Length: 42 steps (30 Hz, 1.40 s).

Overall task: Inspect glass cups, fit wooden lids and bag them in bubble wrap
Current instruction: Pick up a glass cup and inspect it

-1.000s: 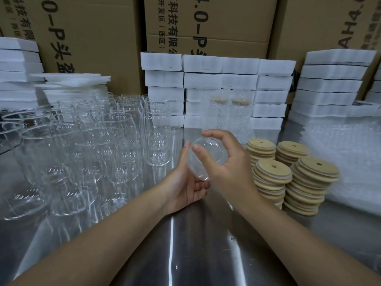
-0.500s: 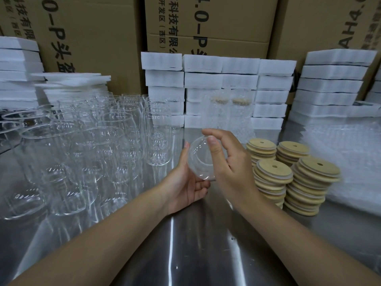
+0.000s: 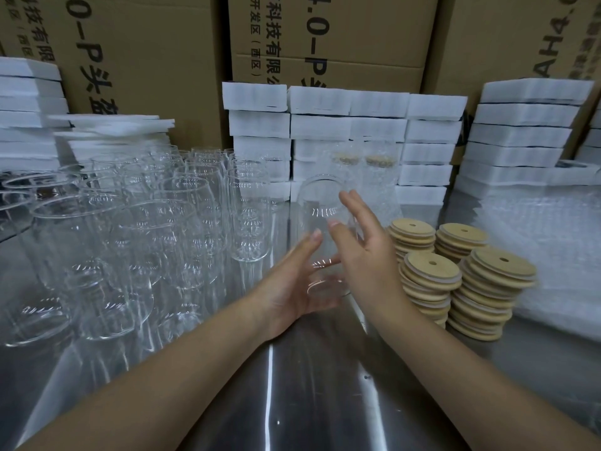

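At table (image 3: 292, 402) centre, the left hand (image 3: 292, 284) cradles the glass cup (image 3: 320, 213) from 7 o'clock with loose fingers, while the right hand (image 3: 367, 255) lies straight-fingered against its 4 o'clock side. The cup is probably light, rigid, slick and breakable, so it is best gripped round the wall. Crowded glasses (image 3: 136, 229) stand at 9 o'clock and lid stacks (image 3: 429, 271) at 3, with bare steel toward 6.

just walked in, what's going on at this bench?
A person is checking one glass cup, holding it between the left hand and right hand, both with fingers mostly straight against its sides. It has no lid yet. Stacks of wooden lids sit just right of the hands, and many bare glasses stand to the left on the steel table. Two cups with lids on, already in bubble wrap, stand behind, and more bubble wrap lies at far right.
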Motion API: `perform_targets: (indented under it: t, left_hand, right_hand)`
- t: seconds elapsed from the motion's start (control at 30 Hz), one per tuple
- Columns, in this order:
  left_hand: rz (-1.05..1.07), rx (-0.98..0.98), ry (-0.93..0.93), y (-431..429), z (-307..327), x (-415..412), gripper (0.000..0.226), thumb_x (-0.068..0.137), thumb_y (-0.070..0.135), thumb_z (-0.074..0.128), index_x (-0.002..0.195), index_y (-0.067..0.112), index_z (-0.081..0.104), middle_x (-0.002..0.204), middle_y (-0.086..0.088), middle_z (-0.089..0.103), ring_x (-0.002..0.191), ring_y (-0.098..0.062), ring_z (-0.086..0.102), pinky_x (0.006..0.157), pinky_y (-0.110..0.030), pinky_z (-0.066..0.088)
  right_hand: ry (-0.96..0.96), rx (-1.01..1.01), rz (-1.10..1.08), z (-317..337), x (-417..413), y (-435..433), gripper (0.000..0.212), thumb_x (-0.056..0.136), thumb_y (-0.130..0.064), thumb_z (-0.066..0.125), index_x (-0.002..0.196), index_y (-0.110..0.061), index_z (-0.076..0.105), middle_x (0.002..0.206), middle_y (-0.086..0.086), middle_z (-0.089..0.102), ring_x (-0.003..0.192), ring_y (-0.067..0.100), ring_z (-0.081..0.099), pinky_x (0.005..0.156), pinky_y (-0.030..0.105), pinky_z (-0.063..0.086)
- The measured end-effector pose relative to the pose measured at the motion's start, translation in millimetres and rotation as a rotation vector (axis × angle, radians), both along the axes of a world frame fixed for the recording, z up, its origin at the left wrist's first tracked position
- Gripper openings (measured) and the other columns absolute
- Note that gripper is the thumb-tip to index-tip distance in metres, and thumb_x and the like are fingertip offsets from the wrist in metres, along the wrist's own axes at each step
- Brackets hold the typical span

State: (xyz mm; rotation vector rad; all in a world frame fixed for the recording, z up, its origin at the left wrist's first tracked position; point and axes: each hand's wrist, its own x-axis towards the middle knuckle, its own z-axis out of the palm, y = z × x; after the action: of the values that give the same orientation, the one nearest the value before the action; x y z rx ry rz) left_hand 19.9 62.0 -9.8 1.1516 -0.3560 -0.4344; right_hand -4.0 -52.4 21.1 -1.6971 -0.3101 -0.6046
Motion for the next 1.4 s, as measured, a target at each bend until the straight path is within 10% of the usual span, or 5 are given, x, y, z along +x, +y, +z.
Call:
perform_targets:
  t: [0.3,0.67,0.83,1.07,1.4]
  left_hand:
    - [0.174,0.036,-0.144,2,-1,0,0.101,0.046,0.045,0.087,0.139,0.042,0.046,0.122,0.0,0.059,0.092,-0.008,0.071,0.064,-0.034,0.057]
    - [0.032,-0.12,-0.053,1,10,-3,0.064,0.078,0.043,0.06,0.14,0.044,0.045,0.126,-0.002,0.066,0.111,-0.021,0.067,0.078,-0.044,0.059]
    - [0.063,-0.096,-0.083,-9,6,-13,0.104,0.057,0.048,0.083,0.148,0.041,0.033,0.141,-0.006,0.053,0.128,-0.026,0.053,0.08,-0.035,0.056]
    - [0.377,-0.017,-0.335,-13,4,-17,0.08,0.048,0.039,0.084,0.119,0.046,0.048,0.123,0.0,0.058,0.097,-0.008,0.067,0.076,-0.022,0.053]
    - [0.251,-0.015,-0.309,-12,3,-15,0.043,0.076,0.047,0.071,0.116,0.046,0.056,0.098,-0.005,0.071,0.076,-0.017,0.072,0.065,-0.024,0.056]
  right_hand:
    - [0.21,0.202,0.098,5,5,-3,0.06,0.094,-0.041,0.052,0.147,-0.04,0.024,0.135,-0.013,0.044,0.122,0.008,0.046,0.099,0.03,0.043]
    - [0.154,0.39,0.196,12,6,-8,0.088,0.072,-0.042,0.066,0.148,-0.027,0.024,0.117,-0.007,0.06,0.089,0.005,0.069,0.056,0.011,0.05]
    - [0.001,0.256,0.085,7,2,-5,0.089,0.073,-0.046,0.074,0.145,-0.032,0.024,0.132,-0.004,0.051,0.111,0.004,0.059,0.075,0.009,0.049]
    - [-0.114,0.385,-0.025,6,2,-1,0.08,0.085,-0.034,0.061,0.147,-0.024,0.012,0.134,-0.003,0.043,0.105,-0.009,0.056,0.082,0.008,0.047]
    - [-0.098,0.404,0.039,10,1,-6,0.094,0.073,-0.034,0.071,0.147,-0.03,0.014,0.12,-0.017,0.043,0.095,-0.013,0.06,0.081,0.016,0.051]
